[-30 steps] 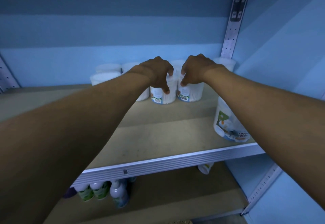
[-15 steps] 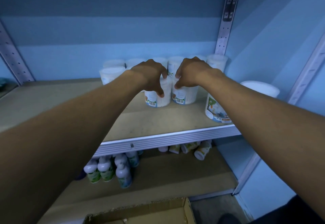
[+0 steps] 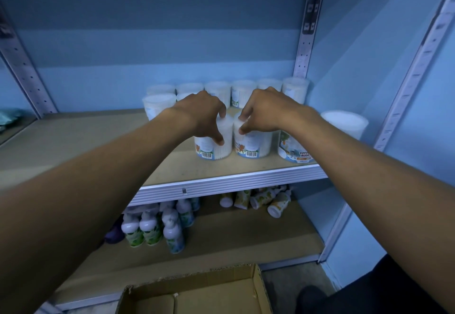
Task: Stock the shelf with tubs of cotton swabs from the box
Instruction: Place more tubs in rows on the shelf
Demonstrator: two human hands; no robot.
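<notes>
Tubs of cotton swabs are being set down on the shelf [image 3: 172,173]: two of them stand side by side near the shelf's front edge, a left tub [image 3: 213,145] and a right tub [image 3: 253,142], just beside each other and upright with barcodes facing out. The left hand [image 3: 202,114] has its grip curled over the top of the left tub, thumb down the front wall and fingers over the lid; the right hand [image 3: 264,111] holds the right tub the same way, fingertips pinching at the lid's near rim. Both grips are closed on their tubs, and neither tub appears lifted off the board. Behind the hands, at 12 o'clock, a back row of tubs [image 3: 242,93] runs along the rear wall; a second partial row begins at 10 o'clock with one more tub [image 3: 157,104]. At 3 o'clock a larger labelled tub [image 3: 294,150] stands partly behind the right forearm. The box [image 3: 197,294] lies open on the floor at 6 o'clock; its contents are not visible. The step in hand appears to be placement and alignment of this pair. The next move calls for releasing both grips without tipping the tubs, then withdrawing the arms down to the box for further stock.
</notes>
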